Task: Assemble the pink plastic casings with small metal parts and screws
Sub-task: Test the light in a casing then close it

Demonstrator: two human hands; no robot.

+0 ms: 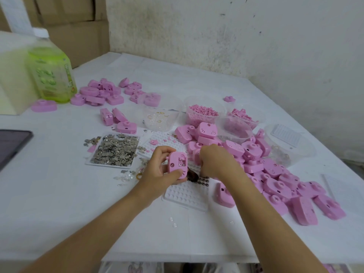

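My left hand [157, 168] grips a pink plastic casing [178, 163] upright, its open back with small metal parts facing me. My right hand [214, 160] reaches down with curled fingers onto a white dimpled tray [185, 194] that carries small round metal parts [202, 180]; what its fingertips hold is hidden. A white tray of grey metal pieces [116, 150] lies left of my hands. A large heap of pink casings [275, 178] spreads to the right.
A green bottle [52, 75] and more pink casings [104, 93] sit at the back left. Clear tubs of pink bits [203, 113] and clear rings [159, 119] stand behind the trays. A dark tablet [11, 146] lies at the left edge. The wall is close behind.
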